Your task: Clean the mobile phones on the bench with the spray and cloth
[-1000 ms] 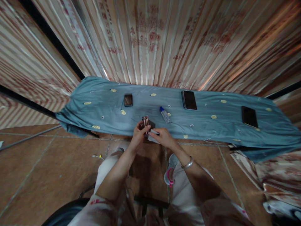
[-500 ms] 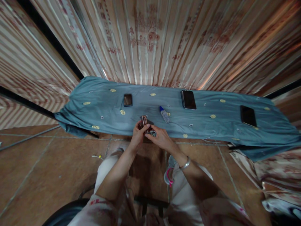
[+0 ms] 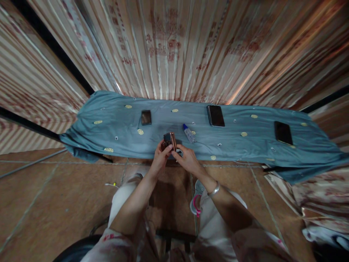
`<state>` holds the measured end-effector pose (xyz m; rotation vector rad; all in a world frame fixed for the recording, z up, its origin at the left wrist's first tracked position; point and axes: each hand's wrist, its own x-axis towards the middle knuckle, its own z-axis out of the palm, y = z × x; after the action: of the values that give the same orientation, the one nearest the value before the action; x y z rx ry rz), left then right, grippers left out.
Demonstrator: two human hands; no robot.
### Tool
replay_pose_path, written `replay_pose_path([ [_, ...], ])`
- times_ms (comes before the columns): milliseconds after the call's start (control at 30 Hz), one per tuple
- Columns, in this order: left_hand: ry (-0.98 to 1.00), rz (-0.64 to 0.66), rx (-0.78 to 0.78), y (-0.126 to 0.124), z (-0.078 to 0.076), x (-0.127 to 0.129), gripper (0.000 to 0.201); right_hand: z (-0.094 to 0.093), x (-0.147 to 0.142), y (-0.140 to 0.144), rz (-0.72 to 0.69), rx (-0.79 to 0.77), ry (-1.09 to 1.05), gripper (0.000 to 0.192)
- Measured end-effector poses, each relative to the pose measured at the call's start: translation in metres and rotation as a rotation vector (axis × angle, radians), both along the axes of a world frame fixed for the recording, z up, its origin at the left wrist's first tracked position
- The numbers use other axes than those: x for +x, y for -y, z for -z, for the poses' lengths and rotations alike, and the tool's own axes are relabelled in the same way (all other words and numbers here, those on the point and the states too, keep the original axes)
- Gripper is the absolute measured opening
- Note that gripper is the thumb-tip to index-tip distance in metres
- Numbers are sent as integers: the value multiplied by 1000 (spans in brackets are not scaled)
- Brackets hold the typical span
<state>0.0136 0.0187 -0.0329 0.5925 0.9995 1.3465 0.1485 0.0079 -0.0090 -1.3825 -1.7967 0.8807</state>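
Observation:
In the head view, my left hand (image 3: pixel 161 155) is closed around the left side of a small dark, glossy object with copper-coloured edges (image 3: pixel 170 139). My right hand (image 3: pixel 186 158) has its fingers closed at the object's lower right side. The piece is held up over the table's front edge, its dark face and copper edge turned upward; its exact kind cannot be made out. Beyond my right hand, a clear bottle with a blue cap (image 3: pixel 189 134) lies on its side. A small dark square item with a patterned rim (image 3: pixel 146 117) rests farther back, to the left.
A blue patterned cloth (image 3: pixel 122 125) covers the narrow table. On it lie a black phone-like slab in a case (image 3: pixel 216 116) and another black slab (image 3: pixel 283 133) to the right. Curtains (image 3: pixel 163 47) hang behind, and dark poles (image 3: pixel 54 47) slant at the sides.
The held object has turned between my hands, so its dark face now shows left of the copper edge. My view has shifted slightly; the things on the cloth stay put.

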Motion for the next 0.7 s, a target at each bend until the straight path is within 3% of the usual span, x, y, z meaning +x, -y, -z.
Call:
replay_pose_path([
  [367, -41, 72, -45, -7, 2, -10, 56, -4, 26, -19, 228, -420, -745, 33],
  [567, -11, 60, -76, -9, 1, -11, 50, -10, 63, -38, 467, -307, -874, 30],
  [700, 52, 25, -115, -7, -4, -9, 52, -17, 98, -60, 590, -262, -858, 18],
])
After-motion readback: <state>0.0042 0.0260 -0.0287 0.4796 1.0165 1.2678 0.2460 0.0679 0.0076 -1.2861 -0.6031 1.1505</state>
